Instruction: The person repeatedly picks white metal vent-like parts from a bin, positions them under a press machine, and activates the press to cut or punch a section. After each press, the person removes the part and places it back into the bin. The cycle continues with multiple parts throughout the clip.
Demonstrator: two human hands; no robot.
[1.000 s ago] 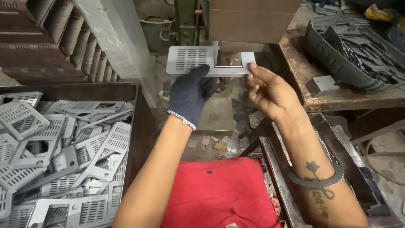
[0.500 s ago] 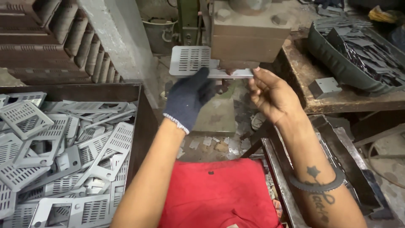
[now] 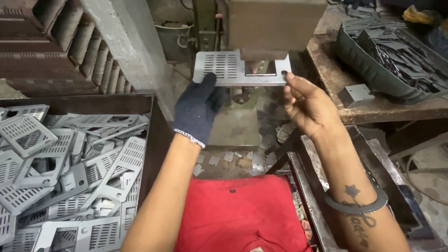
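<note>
My left hand, in a dark knit glove, grips the lower left edge of a flat grey metal plate with rows of slots and a square cut-out. My bare right hand pinches the plate's right end with thumb and fingertips. The plate is level, held out in front of me under the block-shaped head of a press machine, which covers the plate's upper middle.
A dark bin at my left holds several more slotted grey plates. A wooden bench at right carries a dark tray of metal pieces and a small grey block. A concrete pillar stands behind the bin.
Both hands have carried the plate forward and up, so it now lies under the press head. The grip of each hand is the same.
</note>
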